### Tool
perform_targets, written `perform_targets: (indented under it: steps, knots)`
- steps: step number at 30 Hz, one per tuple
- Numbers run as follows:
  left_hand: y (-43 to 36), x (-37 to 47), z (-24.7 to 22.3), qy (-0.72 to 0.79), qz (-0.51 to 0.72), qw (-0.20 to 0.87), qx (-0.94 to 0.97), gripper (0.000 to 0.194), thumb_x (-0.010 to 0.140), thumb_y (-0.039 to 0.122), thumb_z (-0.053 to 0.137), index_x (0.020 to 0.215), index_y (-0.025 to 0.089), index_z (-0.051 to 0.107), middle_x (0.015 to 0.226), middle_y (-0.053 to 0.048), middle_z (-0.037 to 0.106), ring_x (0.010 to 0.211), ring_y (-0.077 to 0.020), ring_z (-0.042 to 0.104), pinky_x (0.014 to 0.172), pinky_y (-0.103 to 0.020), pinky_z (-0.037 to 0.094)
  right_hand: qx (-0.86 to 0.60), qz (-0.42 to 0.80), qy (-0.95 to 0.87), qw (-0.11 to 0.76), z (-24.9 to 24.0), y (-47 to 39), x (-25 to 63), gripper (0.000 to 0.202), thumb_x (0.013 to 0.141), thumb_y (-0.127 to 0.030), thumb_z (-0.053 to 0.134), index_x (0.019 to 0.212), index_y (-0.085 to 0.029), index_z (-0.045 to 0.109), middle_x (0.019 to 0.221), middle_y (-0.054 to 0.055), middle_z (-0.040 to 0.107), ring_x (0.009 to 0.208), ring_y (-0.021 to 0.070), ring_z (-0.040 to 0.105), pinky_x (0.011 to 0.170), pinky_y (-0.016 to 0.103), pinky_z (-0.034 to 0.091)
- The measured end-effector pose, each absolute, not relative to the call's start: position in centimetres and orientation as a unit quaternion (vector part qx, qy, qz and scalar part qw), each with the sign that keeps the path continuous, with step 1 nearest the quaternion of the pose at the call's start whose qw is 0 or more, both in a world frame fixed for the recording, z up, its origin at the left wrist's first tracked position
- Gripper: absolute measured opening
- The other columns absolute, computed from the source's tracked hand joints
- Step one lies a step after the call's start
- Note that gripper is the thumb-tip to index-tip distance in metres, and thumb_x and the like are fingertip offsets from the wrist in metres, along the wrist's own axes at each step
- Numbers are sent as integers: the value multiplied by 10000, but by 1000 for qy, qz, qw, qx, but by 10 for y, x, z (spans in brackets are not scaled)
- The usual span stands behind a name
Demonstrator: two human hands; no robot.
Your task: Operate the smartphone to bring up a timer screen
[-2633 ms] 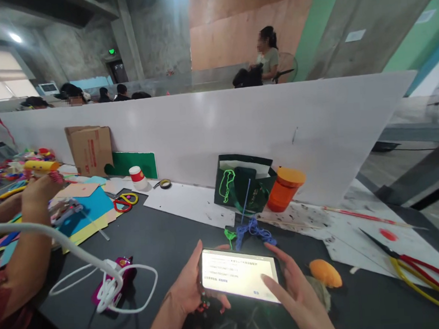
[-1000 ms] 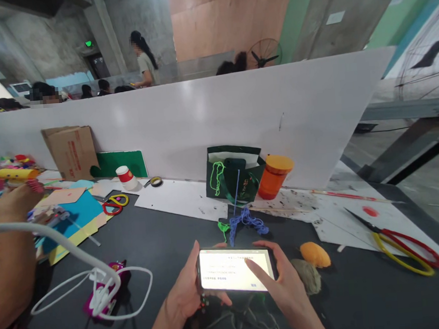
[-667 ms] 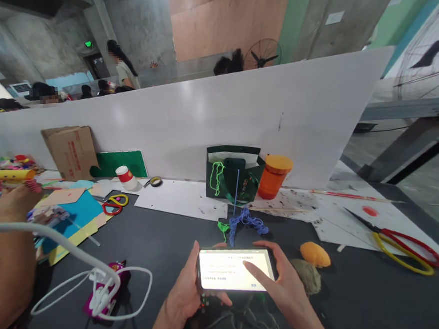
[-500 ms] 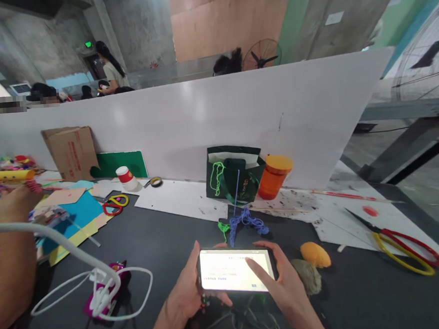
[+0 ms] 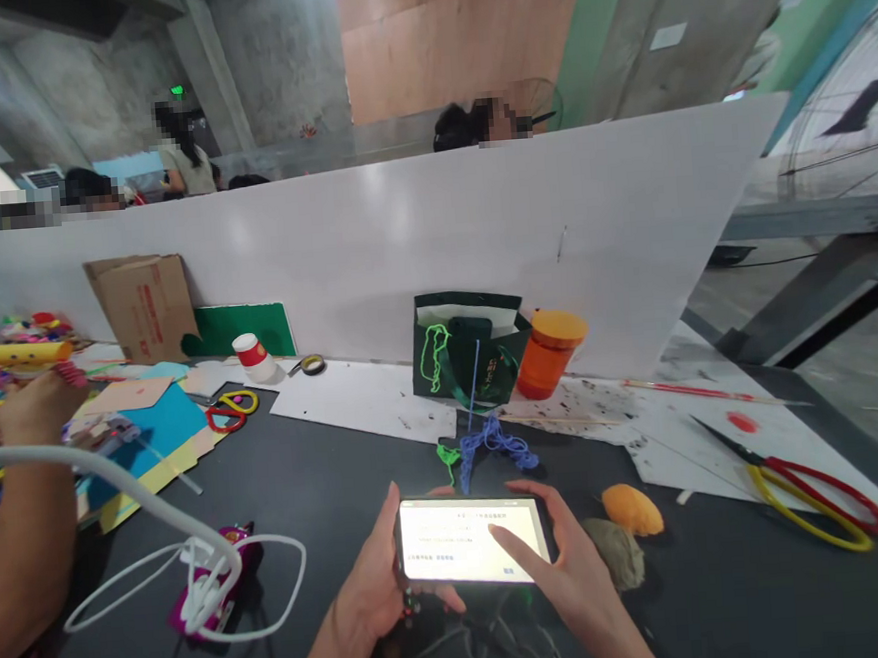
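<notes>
A person holds a phone sideways above a dark bench, its lit screen facing up with lines of text too small to read. The left hand is wrapped around the phone's left end, thumb lying up along the edge and fingers curled underneath. The right hand cradles the phone's right end with fingers around the far edge, while its thumb stretches across the screen and rests on the glass.

Just beyond the phone lies a tangle of blue yarn with a bit of green yarn beside it. Behind these, a dark green paper bag stands against a long white partition, with an orange jar touching its right side. To the right of the phone sit an orange ball of yarn and a greyish ball of yarn, near each other. Farther right, large scissors with red and yellow handles rest on white sheets of paper.

On the left, a white cable loops over a pink device. A co-worker's arm leans on the bench there, that person's hand among coloured paper sheets, near a smaller pair of scissors and a cardboard box.
</notes>
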State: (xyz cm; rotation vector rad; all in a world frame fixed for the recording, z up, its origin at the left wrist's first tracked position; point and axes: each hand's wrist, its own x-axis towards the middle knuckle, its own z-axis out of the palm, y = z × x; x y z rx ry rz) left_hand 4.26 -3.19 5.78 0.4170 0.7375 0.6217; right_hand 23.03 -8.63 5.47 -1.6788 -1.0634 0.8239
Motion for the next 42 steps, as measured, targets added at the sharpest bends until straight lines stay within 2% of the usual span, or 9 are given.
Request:
perform_targets:
  steps: [10, 18, 25, 28, 31, 33, 36, 39, 42]
  knots:
    - [-32, 45, 58, 339, 305, 868, 195, 682, 944, 545, 299, 1355, 38, 496, 1084, -243, 735, 746, -301, 740, 406, -332, 584, -693, 331, -415, 488, 57, -85, 226, 434, 673, -516, 647, 979, -226, 545, 831, 54, 696, 739, 279, 683, 642, 378, 549]
    - [-32, 43, 56, 337, 305, 870, 189, 711, 935, 563, 307, 1389, 33, 448, 1027, -241, 751, 618, -265, 726, 410, -339, 577, -686, 338, -433, 477, 54, -85, 229, 464, 673, -462, 696, 1041, -231, 534, 896, 52, 719, 790, 274, 697, 674, 370, 562]
    - [-33, 45, 57, 336, 307, 871, 184, 686, 941, 544, 319, 1358, 25, 485, 1002, -223, 762, 617, -267, 729, 404, -350, 595, -689, 289, -451, 488, 45, -83, 229, 367, 766, -502, 617, 991, -218, 558, 804, 51, 709, 690, 259, 696, 569, 351, 563]
    - [-33, 45, 55, 329, 314, 872, 182, 677, 946, 538, 310, 1348, 27, 496, 1039, -231, 751, 650, -276, 738, 402, -345, 596, -691, 228, -469, 501, 42, -85, 230, 385, 828, -492, 564, 1071, -194, 574, 999, 130, 704, 881, 313, 687, 692, 437, 568]
    - [-32, 43, 55, 324, 315, 874, 178, 687, 941, 555, 301, 1331, 32, 516, 1041, -238, 749, 634, -280, 741, 406, -346, 595, -673, 141, -493, 532, 42, -96, 232, 343, 893, -395, 514, 1177, -209, 561, 1190, 160, 631, 1137, 354, 573, 895, 552, 472]
    - [-31, 42, 55, 319, 310, 878, 174, 701, 933, 576, 301, 1321, 39, 528, 1044, -240, 747, 592, -268, 736, 404, -341, 591, -622, 74, -578, 523, 42, -104, 234, 294, 914, -269, 491, 1192, -263, 586, 1243, 122, 600, 1195, 326, 528, 935, 524, 433]
    - [-29, 42, 56, 313, 307, 882, 170, 688, 935, 570, 300, 1309, 42, 537, 1085, -240, 735, 660, -279, 744, 408, -335, 594, -524, -30, -727, 442, 43, -110, 235, 400, 903, -103, 459, 1234, -287, 587, 1298, 89, 566, 1188, 278, 530, 946, 458, 395]
    - [-29, 42, 56, 311, 307, 884, 167, 677, 941, 556, 297, 1314, 41, 529, 1136, -245, 717, 809, -322, 742, 407, -335, 600, -507, -75, -762, 396, 42, -107, 236, 398, 898, -72, 446, 1230, -249, 576, 1270, 86, 584, 1186, 262, 520, 977, 436, 343]
    - [-31, 43, 56, 312, 309, 883, 165, 683, 940, 555, 304, 1340, 38, 503, 1150, -256, 708, 837, -336, 739, 398, -335, 598, -514, -84, -761, 387, 40, -102, 237, 406, 902, -72, 433, 1249, -243, 557, 1253, 88, 586, 1186, 256, 504, 978, 438, 330]
